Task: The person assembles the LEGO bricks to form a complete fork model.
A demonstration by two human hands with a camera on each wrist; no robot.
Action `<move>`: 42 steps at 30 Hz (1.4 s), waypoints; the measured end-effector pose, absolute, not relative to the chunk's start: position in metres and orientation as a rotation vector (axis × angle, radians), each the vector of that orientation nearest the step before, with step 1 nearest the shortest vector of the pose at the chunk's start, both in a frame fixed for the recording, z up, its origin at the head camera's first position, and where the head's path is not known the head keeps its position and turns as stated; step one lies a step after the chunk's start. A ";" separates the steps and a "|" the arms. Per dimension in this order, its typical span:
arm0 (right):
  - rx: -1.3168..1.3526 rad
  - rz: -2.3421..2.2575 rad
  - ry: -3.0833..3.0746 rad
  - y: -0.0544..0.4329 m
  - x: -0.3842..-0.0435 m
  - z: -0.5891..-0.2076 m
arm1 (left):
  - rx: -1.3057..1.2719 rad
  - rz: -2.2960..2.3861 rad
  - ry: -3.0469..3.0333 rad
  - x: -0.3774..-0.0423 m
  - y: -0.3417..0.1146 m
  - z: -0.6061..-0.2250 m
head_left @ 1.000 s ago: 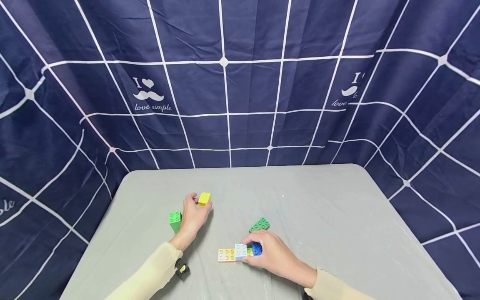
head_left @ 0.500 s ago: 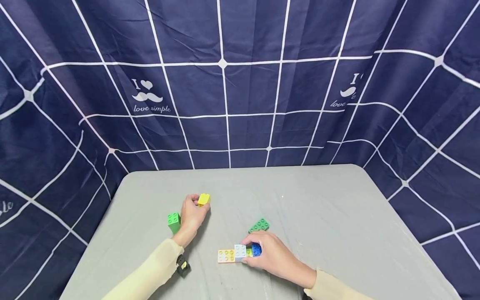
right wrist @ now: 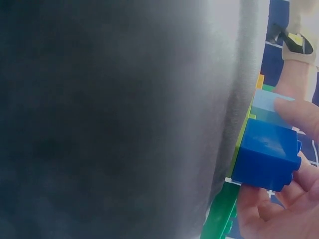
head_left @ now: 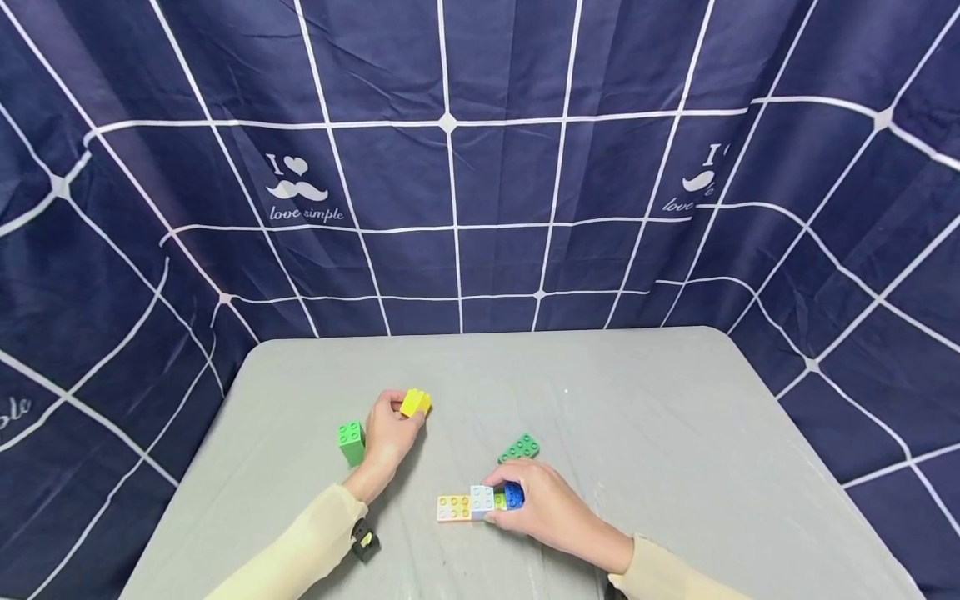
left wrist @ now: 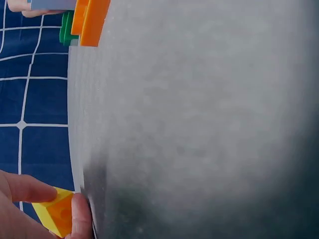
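Note:
My left hand [head_left: 392, 435] pinches a yellow brick [head_left: 417, 403] between thumb and fingers, toward the back left of the table. In the left wrist view the yellow brick [left wrist: 59, 213] sits tilted between the fingertips. My right hand [head_left: 543, 507] grips a light blue brick [head_left: 482, 498] in a low row of joined bricks. That row has an orange plate [head_left: 453, 508] on the left, a lime piece [head_left: 500, 502] and a dark blue brick [head_left: 513, 495] on the right. The right wrist view shows the dark blue brick [right wrist: 266, 154] close to the palm, with a thumb on the light blue one.
A tall bright green brick [head_left: 351, 442] stands just left of my left wrist. Behind my right hand lies a darker green studded plate [head_left: 521, 448]. The grey table [head_left: 645, 400] is bordered by a navy curtain [head_left: 495, 183] with white lines.
The yellow brick has turned in my left fingers, its studs now showing at the far right side, and it has shifted slightly right. My right hand and the joined row stay in place.

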State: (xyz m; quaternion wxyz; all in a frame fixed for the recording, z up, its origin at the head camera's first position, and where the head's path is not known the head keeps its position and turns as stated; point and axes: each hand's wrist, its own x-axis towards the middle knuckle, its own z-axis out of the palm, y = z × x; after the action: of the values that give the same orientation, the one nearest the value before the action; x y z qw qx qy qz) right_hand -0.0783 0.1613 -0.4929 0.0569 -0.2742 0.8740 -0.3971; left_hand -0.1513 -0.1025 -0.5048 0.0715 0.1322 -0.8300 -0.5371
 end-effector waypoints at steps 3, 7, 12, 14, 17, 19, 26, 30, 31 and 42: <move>-0.827 -1.209 2.642 0.162 -0.079 -0.492 | 0.380 -1.619 -2.509 -0.149 -0.102 -0.505; -0.824 -1.210 2.639 0.162 -0.079 -0.492 | 0.336 -1.645 -2.515 -0.146 -0.104 -0.505; -0.832 -1.222 2.632 0.162 -0.079 -0.492 | 0.296 -1.697 -2.500 -0.144 -0.105 -0.506; -0.830 -1.220 2.633 0.163 -0.079 -0.491 | 0.275 -1.733 -2.484 -0.142 -0.105 -0.507; -0.826 -1.210 2.639 0.164 -0.079 -0.492 | 0.237 -1.755 -2.466 -0.140 -0.105 -0.508; -0.823 -1.206 2.640 0.165 -0.079 -0.492 | 0.219 -1.737 -2.476 -0.138 -0.106 -0.507; -0.820 -1.223 2.617 0.164 -0.078 -0.495 | 0.176 -1.699 -2.532 -0.128 -0.112 -0.503; -0.821 -1.228 2.614 0.164 -0.079 -0.495 | 0.120 -1.733 -2.537 -0.122 -0.113 -0.502; -0.818 -1.228 2.615 0.163 -0.079 -0.495 | 0.105 -1.743 -2.543 -0.121 -0.113 -0.502; -0.816 -1.225 2.618 0.162 -0.079 -0.495 | -0.060 -1.698 -2.621 -0.101 -0.120 -0.500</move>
State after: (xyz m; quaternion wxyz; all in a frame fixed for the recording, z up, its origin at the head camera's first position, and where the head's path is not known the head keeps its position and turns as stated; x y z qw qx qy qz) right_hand -0.0789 0.1618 -0.4952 0.0690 -0.2712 0.8695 -0.4070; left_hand -0.1008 -0.1200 -0.5001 0.0092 -0.0191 -0.8391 -0.5436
